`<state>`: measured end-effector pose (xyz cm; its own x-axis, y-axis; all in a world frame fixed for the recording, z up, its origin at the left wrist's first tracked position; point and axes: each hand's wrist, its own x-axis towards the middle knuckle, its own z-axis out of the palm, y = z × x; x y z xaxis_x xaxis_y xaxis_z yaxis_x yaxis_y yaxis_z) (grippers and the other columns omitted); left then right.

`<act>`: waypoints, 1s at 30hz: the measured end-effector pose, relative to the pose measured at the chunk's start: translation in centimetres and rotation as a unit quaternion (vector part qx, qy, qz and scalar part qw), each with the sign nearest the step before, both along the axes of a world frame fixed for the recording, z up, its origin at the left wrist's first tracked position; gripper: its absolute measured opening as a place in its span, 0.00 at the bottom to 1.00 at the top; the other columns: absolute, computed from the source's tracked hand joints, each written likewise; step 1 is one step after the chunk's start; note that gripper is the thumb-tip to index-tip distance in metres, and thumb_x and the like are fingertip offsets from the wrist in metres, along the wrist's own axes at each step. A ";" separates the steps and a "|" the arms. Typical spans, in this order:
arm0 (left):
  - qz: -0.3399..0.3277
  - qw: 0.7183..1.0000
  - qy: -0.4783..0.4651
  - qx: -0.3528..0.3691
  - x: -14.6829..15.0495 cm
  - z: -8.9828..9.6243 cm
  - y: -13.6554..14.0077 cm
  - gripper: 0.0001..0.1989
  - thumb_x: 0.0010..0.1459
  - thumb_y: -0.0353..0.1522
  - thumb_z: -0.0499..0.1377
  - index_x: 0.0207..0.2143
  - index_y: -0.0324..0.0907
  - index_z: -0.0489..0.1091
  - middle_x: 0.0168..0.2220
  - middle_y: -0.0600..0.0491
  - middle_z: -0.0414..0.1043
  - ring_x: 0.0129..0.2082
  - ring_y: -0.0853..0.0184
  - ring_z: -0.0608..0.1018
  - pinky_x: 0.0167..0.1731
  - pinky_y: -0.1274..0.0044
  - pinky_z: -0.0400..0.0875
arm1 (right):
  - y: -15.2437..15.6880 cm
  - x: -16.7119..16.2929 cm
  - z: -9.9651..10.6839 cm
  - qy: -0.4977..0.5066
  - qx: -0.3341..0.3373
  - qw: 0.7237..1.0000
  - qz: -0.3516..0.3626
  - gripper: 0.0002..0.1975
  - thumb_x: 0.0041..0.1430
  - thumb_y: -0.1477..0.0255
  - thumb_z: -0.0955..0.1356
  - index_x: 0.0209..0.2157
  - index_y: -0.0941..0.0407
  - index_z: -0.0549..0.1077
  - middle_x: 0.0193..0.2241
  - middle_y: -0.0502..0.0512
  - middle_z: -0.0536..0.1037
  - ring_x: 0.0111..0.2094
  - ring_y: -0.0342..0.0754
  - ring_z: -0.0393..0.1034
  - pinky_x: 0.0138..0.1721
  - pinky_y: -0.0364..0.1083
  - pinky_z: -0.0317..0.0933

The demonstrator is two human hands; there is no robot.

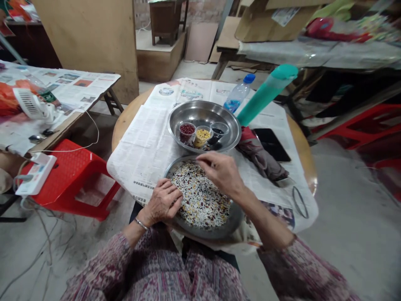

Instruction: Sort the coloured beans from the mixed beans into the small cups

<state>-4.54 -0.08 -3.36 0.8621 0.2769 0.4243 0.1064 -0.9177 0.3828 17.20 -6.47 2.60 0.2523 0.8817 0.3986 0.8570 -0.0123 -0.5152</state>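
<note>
A wide metal basin (233, 223) in front of me holds mixed white, black, red and yellow grains and beans (200, 196). My left hand (164, 200) is curled over its left rim. Above the far right part of the mix, my right hand (221, 173) has thumb and fingers pinched together; anything between them is too small to make out. Just beyond sits a shiny steel bowl (200, 108). In it stand three clear cups: one with red beans (187, 130), one with yellow kernels (203, 136), and one with black beans (218, 133).
Newspaper (144, 142) covers the round table. At its right are a water bottle (238, 94), a tall green container (266, 94), a folded umbrella (263, 161), a phone (272, 144) and a dark loop (300, 202). A red stool (75, 179) with a power strip (37, 173) stands left.
</note>
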 end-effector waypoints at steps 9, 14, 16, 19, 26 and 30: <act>-0.011 1.000 -0.006 0.009 -0.1 0.0 0.0 0.15 0.68 0.32 0.46 0.30 0.42 0.68 0.27 0.53 0.70 0.31 0.66 0.70 0.49 0.67 0.64 | 11.3 4.0 1.7 -0.062 -0.047 0.991 -0.112 0.07 0.56 0.72 0.69 0.36 0.53 0.81 0.31 0.56 0.79 0.37 0.53 0.70 0.41 0.55 0.63; -0.011 1.000 -0.001 0.008 -0.1 0.3 0.0 0.14 0.67 0.31 0.47 0.30 0.42 0.67 0.27 0.53 0.69 0.31 0.66 0.69 0.50 0.68 0.64 | 13.9 4.4 0.8 -0.098 -0.123 0.981 -0.116 0.08 0.54 0.75 0.71 0.37 0.56 0.81 0.30 0.58 0.76 0.40 0.55 0.70 0.44 0.58 0.61; -0.009 1.000 -0.001 0.007 -0.1 0.3 -0.1 0.13 0.67 0.31 0.47 0.30 0.42 0.67 0.27 0.53 0.69 0.32 0.67 0.70 0.51 0.69 0.64 | 14.2 4.4 0.5 -0.109 -0.124 0.979 -0.121 0.09 0.54 0.76 0.70 0.37 0.57 0.81 0.30 0.58 0.77 0.40 0.55 0.70 0.44 0.57 0.62; -0.006 1.000 -0.010 0.002 0.0 0.2 -0.1 0.13 0.67 0.32 0.48 0.30 0.42 0.67 0.27 0.54 0.69 0.32 0.67 0.70 0.51 0.69 0.64 | 14.2 4.3 0.3 -0.131 -0.115 0.975 -0.136 0.10 0.57 0.75 0.68 0.37 0.57 0.81 0.33 0.59 0.78 0.40 0.54 0.70 0.43 0.54 0.63; -0.007 1.000 -0.025 0.005 0.1 0.0 0.0 0.14 0.67 0.31 0.47 0.30 0.42 0.67 0.26 0.54 0.68 0.31 0.67 0.69 0.49 0.69 0.64 | 14.1 4.2 1.0 -0.112 -0.122 0.978 -0.125 0.11 0.60 0.71 0.67 0.39 0.57 0.81 0.37 0.60 0.81 0.41 0.53 0.72 0.43 0.51 0.62; -0.012 1.000 -0.002 0.016 0.0 -0.2 0.0 0.14 0.68 0.32 0.46 0.31 0.42 0.67 0.27 0.53 0.70 0.32 0.66 0.70 0.50 0.68 0.64 | 12.4 3.4 1.8 -0.048 -0.052 0.992 -0.106 0.09 0.60 0.71 0.67 0.37 0.56 0.81 0.35 0.59 0.81 0.37 0.53 0.73 0.41 0.51 0.63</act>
